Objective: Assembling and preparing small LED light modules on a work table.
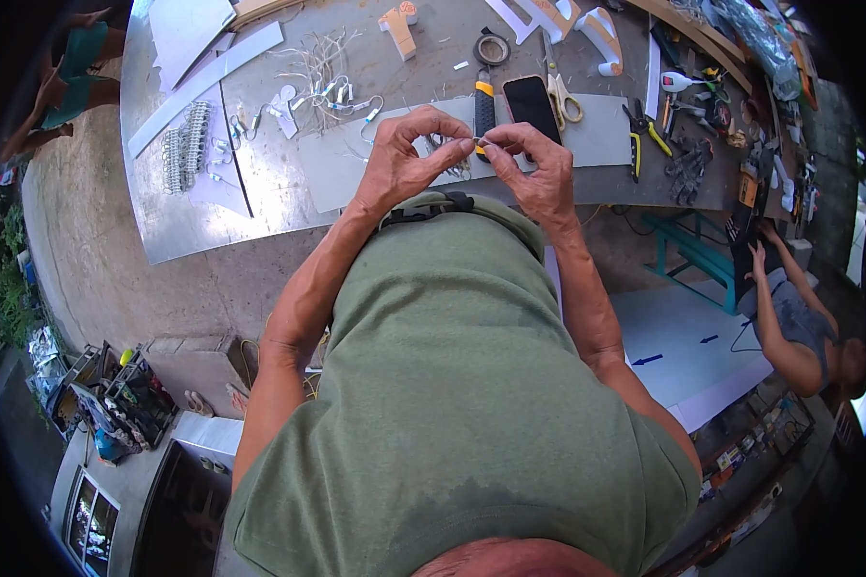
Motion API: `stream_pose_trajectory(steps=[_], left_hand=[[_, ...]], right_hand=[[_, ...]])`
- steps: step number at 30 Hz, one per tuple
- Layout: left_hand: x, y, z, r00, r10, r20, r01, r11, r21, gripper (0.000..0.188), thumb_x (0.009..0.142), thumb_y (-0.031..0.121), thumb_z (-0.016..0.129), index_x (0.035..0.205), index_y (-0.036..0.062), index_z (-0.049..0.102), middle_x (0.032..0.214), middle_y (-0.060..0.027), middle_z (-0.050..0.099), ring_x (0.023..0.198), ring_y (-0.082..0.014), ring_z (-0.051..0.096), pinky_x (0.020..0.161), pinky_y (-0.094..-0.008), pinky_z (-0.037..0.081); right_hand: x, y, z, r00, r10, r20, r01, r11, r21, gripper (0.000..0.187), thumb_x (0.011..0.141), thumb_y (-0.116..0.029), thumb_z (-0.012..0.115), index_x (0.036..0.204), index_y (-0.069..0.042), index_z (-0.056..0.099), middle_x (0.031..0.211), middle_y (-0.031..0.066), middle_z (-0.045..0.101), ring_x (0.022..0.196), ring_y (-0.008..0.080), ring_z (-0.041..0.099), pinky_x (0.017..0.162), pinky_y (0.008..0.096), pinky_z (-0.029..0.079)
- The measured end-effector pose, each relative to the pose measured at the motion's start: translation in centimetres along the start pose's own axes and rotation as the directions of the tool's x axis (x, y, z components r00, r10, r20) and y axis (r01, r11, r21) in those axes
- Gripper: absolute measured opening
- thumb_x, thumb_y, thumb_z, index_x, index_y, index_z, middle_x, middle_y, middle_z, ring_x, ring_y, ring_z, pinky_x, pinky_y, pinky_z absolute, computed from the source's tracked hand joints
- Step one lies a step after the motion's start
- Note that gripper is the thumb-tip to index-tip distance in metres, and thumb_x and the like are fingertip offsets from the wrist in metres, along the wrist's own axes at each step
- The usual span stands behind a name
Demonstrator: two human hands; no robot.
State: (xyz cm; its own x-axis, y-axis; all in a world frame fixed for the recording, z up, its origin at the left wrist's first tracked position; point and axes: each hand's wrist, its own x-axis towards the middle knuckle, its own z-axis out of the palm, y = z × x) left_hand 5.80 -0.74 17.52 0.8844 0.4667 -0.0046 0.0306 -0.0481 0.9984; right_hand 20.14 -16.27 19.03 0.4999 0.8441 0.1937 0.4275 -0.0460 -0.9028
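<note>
Between your fingertips, above the near edge of the table, is a thin wire (477,142), mostly covered by your fingers, so its ends are hard to make out. Your left hand (416,152) is closed in a thumb-and-finger pinch on it; your right hand (533,165) pinches it from the other side. Behind your left fingers a bundle of fine strands (463,167) is partly hidden.

Under your hands lies one flat, smooth grey sheet (337,181). Just beyond them you have one ridged black-and-yellow knife handle (485,108), partly covered by your right hand, one glossy dark phone (531,104), and one pair of scissors (570,106) with pale loops. One round roll of tape (492,48) sits farther off. To the right is one plier-like tool (658,137) with yellow-and-black grips.

On your left are small white modules on looping wires (335,94), too tangled to count, and one dense, ribbed stack of coils (185,146). Three white-and-tan letter-like shapes stand out along the far side, one T-like piece (400,33) among them; the metal table (188,223) is scuffed and dull, its far edge cut off
</note>
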Motion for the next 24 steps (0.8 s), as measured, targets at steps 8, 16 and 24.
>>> stream_pose_trajectory(steps=[8,16,24], left_hand=[[-0.1,0.1,0.1,0.999,0.035,-0.006,-0.035,0.999,-0.006,0.011,0.087,0.01,0.079,0.093,0.002,0.074,0.088,-0.0055,0.07,0.082,-0.0126,0.063,0.073,-0.0291,0.05],[-0.1,0.3,0.0,0.994,0.111,-0.022,-0.111,0.994,0.006,0.012,0.086,0.012,0.079,0.093,0.0037,0.075,0.088,-0.0051,0.071,0.082,-0.0133,0.063,0.073,-0.0299,0.05],[-0.2,0.4,0.0,0.992,0.114,-0.047,-0.115,0.993,-0.021,0.013,0.085,0.016,0.081,0.093,0.0056,0.077,0.084,-0.0043,0.073,0.08,-0.0142,0.063,0.072,-0.0307,0.05]], right_hand=[[0.0,-0.1,-0.1,1.0,-0.022,-0.006,0.022,1.0,0.008,0.013,0.087,-0.002,0.073,0.101,-0.002,0.071,0.087,0.005,0.071,0.069,0.0105,0.064,0.061,0.0265,0.052],[0.4,-1.2,-0.2,0.995,-0.096,-0.029,0.095,0.995,-0.027,0.016,0.085,0.002,0.074,0.1,-0.002,0.071,0.089,0.0063,0.071,0.07,0.0126,0.066,0.061,0.0271,0.053],[0.4,-1.4,-0.3,0.993,-0.11,-0.035,0.109,0.994,-0.012,0.02,0.085,0.002,0.075,0.104,-0.004,0.07,0.09,0.0057,0.071,0.073,0.012,0.067,0.062,0.0274,0.054]])
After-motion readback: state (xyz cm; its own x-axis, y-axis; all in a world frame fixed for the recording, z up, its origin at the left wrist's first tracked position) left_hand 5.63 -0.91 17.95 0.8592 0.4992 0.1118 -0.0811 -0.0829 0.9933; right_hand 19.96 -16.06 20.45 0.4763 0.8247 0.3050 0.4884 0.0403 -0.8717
